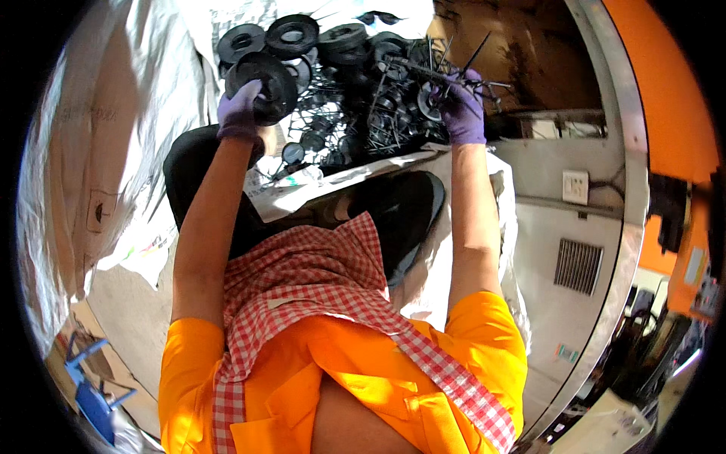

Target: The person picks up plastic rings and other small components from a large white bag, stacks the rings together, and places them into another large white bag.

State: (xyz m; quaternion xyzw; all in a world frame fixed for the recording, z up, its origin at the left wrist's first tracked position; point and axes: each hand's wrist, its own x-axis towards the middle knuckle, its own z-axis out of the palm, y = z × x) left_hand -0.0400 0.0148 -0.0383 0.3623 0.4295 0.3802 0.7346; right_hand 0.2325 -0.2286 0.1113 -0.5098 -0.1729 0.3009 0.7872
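My left hand (240, 112), in a purple glove, grips a black plastic ring (274, 79) by its rim, the thumb reaching into the hole. On the right, my right hand (463, 110), gloved alike, is closed round a bunch of thin black plastic sprues (423, 72) that stick out on several sides. Between the hands lies a pile of small black round parts and thin sticks (386, 113) on a white sheet. More black rings (293, 35) rest beyond my left hand, some overlapping. A few black discs (293, 153) lie at the pile's near side.
White woven sacking (128, 129) covers the left side. A grey machine cabinet (548, 265) with a vent and a wall socket (575, 187) stands at the right, beside an orange machine (669, 83). Brown board (522, 53) lies at the far right. A blue stool (94, 405) is at lower left.
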